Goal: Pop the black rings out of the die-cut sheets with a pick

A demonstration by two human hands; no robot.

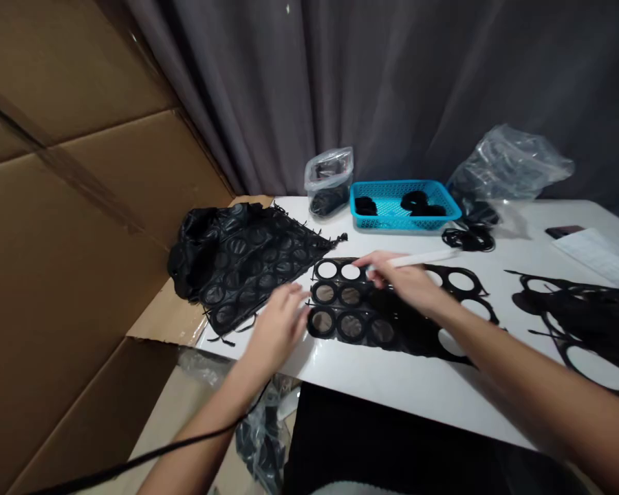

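Note:
A black sheet with rows of round rings [351,323] lies flat on the white table, some of its rings white inside and others see-through grey. My right hand [405,278] is over its upper row, closed around a slim white pen-like stick [423,258]. The forefinger reaches to a white-filled ring near the upper left corner. At the sheet's left edge is my left hand [281,313], fingers loosely spread and holding nothing; whether the fingertips touch the sheet I cannot tell. Left of that hand a bunched black ringed piece [252,254] with loose tied ends is heaped.
A blue basket [392,223] with black coils stands at the back, between a clear container [330,180] and a clear plastic bag [516,165]. Another black ringed piece [588,316] lies at right, near papers [601,254]. Cardboard [82,206] walls the left side.

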